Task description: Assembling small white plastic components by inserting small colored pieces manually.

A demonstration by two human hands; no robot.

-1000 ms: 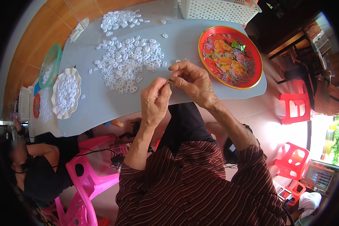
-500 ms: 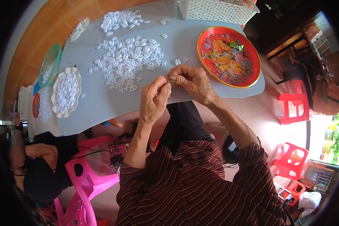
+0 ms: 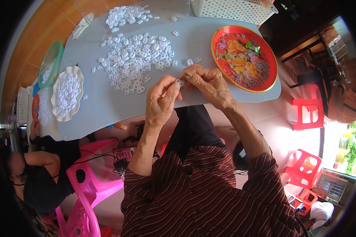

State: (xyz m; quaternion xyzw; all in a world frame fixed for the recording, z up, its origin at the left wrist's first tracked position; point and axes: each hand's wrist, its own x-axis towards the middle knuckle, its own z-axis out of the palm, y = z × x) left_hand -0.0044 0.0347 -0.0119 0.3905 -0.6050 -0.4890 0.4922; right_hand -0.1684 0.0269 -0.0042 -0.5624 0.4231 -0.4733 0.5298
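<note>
Just past the front edge of the grey worktop, two bare hands meet close together, above the person's lap. The left hand has its thumb and finger pinched narrow, and a small pale piece seems to be held at their tips. The right hand is curled, with its thumb and finger bent in near that piece. I cannot tell if the right hand holds something too, because the fingers hide it. The piece is so little that only fingertips fit on it, which is probably why both hands stay close.

Beyond the hands lies a big loose pile of white pieces with holes, spread out, maybe so single ones are easy to pick. Two loose pieces lie near the right hand. A round red tray sits to the right, with tiny grey bits and a green packet inside. Its raised rim likely stops the bits from rolling off. On the left, a wavy white dish is full of more white pieces, perhaps to keep them apart from the pile.
</note>
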